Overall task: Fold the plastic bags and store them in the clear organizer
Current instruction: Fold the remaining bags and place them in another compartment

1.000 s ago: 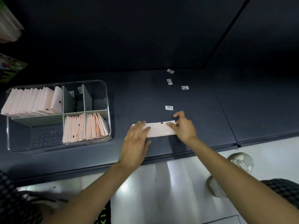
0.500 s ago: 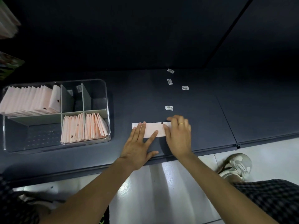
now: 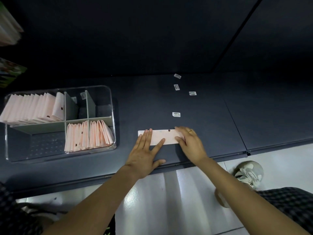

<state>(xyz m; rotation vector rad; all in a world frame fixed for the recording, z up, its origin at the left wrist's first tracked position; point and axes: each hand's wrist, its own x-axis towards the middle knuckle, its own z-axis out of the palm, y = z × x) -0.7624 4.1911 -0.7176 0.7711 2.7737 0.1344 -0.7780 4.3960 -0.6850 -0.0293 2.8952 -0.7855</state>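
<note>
A pale pink plastic bag [image 3: 166, 136], folded into a long narrow strip with a small dark dot, lies flat on the dark shelf [image 3: 144, 106] near its front edge. My left hand [image 3: 145, 153] lies flat with straight fingers pressing the strip's left part. My right hand [image 3: 190, 143] rests flat over the strip's right end, fingers straight, and hides that end. The clear organizer [image 3: 111, 106] stands at the left, with several folded pink bags [image 3: 33, 107] in its back left compartment and more [image 3: 88, 136] in its front right one.
Several small white stickers [image 3: 176, 114] lie on the shelf behind the strip. The organizer's front left and back right compartments hold no bags. A seam [image 3: 235, 122] splits the shelf at the right. Below the shelf edge are a white floor and a shoe [image 3: 249, 172].
My right hand went from pinching the strip's right end to lying flat on it and slid a little right. My left hand flattened and spread on the left part.
</note>
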